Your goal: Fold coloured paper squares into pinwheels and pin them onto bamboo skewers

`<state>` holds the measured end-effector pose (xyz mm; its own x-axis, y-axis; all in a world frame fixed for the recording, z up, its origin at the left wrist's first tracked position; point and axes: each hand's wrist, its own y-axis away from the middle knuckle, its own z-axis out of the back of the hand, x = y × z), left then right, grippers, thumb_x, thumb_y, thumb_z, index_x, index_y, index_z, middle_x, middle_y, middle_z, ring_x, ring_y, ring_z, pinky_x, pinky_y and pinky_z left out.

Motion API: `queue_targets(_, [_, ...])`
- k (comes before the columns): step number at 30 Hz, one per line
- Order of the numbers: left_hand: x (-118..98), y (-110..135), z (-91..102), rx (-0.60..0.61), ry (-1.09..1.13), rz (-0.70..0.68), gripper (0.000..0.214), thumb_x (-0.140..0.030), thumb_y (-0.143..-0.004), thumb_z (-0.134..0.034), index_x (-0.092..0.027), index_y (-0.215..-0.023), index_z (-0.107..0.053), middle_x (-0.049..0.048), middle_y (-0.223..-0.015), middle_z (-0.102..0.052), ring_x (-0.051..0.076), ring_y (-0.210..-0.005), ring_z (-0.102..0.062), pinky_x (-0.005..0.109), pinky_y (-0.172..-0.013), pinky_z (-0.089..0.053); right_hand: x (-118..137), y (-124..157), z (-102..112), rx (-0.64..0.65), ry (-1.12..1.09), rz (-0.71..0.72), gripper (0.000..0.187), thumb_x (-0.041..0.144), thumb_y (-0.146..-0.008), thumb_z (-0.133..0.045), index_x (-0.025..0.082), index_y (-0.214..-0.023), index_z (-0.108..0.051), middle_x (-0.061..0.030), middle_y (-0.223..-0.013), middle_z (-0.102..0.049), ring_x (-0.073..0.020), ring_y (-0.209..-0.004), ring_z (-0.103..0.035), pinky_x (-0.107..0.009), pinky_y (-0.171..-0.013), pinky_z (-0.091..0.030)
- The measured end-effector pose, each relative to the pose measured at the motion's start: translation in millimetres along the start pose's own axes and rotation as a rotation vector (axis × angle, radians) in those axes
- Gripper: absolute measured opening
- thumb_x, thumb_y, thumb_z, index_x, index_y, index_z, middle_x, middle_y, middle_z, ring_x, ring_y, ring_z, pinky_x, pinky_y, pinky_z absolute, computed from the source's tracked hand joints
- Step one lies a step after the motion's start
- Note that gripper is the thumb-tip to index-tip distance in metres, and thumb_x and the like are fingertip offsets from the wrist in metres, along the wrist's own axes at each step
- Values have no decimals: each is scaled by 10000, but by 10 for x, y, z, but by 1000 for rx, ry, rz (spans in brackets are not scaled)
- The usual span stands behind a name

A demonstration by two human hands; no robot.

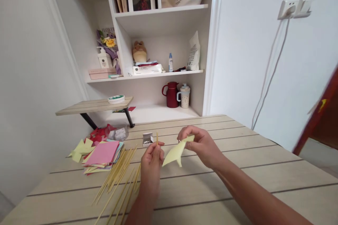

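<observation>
My left hand (151,160) is closed around a thin wooden stick (157,137), whose top end pokes up above the fingers. A cut, folded piece of pale yellow paper (174,154) is pinched in my right hand (202,145), its loose corners hanging toward the left hand. Something small and shiny shows at the right fingertips, too small to name surely. Paper and stick are apart. Just behind the left hand stands a small open box (147,140) with shiny bits inside. Many more wooden sticks (120,168) lie loosely to the left of that hand.
Left on the slatted table (211,197) lie stacked coloured paper squares (102,153), yellow cut paper (81,150), red pieces (99,133) and a clear plastic container (118,133). A small raised shelf (89,106) stands behind them. A red jug (172,95) and a cup (185,96) occupy the alcove.
</observation>
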<state>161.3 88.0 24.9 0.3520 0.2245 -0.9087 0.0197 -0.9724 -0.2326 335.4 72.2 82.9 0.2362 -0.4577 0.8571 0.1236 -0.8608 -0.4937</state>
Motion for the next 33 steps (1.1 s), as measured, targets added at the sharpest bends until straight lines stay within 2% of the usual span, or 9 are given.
queue_targets(5, [-16,66,-63,127,20,61,398,-549,-822,-668,-179,-969,-670,-66,-571,-391,68,-494,-320,195,-474,-270,-114,104,14,61,180,90,80,203,-790,-747,228,-743,-687,-1,-734,-621,-155,-691,-548,-276,-640,-430])
queue_targets(8, [-37,93,-90,135,-2,56,391,-565,-836,-640,-184,-918,-671,-65,-560,-368,69,-488,-312,193,-471,-273,-169,150,82,45,261,117,81,203,-817,-721,225,-747,-685,-5,-734,-618,-160,-698,-549,-281,-654,-423])
queue_targets(15, [-77,183,-165,120,-65,42,401,-586,-840,-616,-190,-854,-681,-58,-536,-369,78,-479,-303,191,-455,-268,-172,145,190,-34,245,167,79,199,-812,-716,238,-754,-679,-12,-752,-622,-174,-725,-552,-284,-641,-425])
queue_targets(22, [-62,190,-173,208,-144,22,447,-636,-829,-598,-193,-840,-655,-51,-520,-404,85,-463,-317,203,-449,-258,-118,163,144,21,292,180,74,189,-808,-724,232,-757,-693,-6,-733,-629,-166,-703,-567,-286,-657,-437])
queue_targets(27, [-52,191,-163,190,-129,-4,396,-591,-855,-600,-198,-864,-644,-41,-572,-479,90,-493,-395,203,-475,-310,-127,182,121,30,341,150,87,159,-798,-716,228,-745,-706,-5,-737,-645,-161,-703,-566,-288,-675,-435])
queue_targets(30, [-46,161,-156,151,-24,32,336,-540,-853,-635,-206,-882,-615,-43,-588,-539,97,-500,-470,205,-490,-363,-160,169,131,10,233,69,60,192,-767,-752,227,-736,-714,-1,-720,-655,-159,-691,-575,-281,-655,-440])
queue_targets(32, [-43,120,-140,122,114,76,298,-486,-833,-683,-218,-902,-573,-12,-703,-663,133,-618,-611,236,-594,-464,-200,141,160,-52,92,-1,88,219,-715,-801,225,-724,-713,10,-698,-655,-151,-666,-576,-269,-629,-442])
queue_targets(33, [-43,95,-128,122,186,95,300,-459,-817,-709,-221,-908,-550,24,-816,-724,169,-748,-679,279,-702,-511,-227,124,179,-92,20,-28,123,230,-680,-829,222,-714,-711,16,-691,-656,-144,-650,-571,-264,-622,-443])
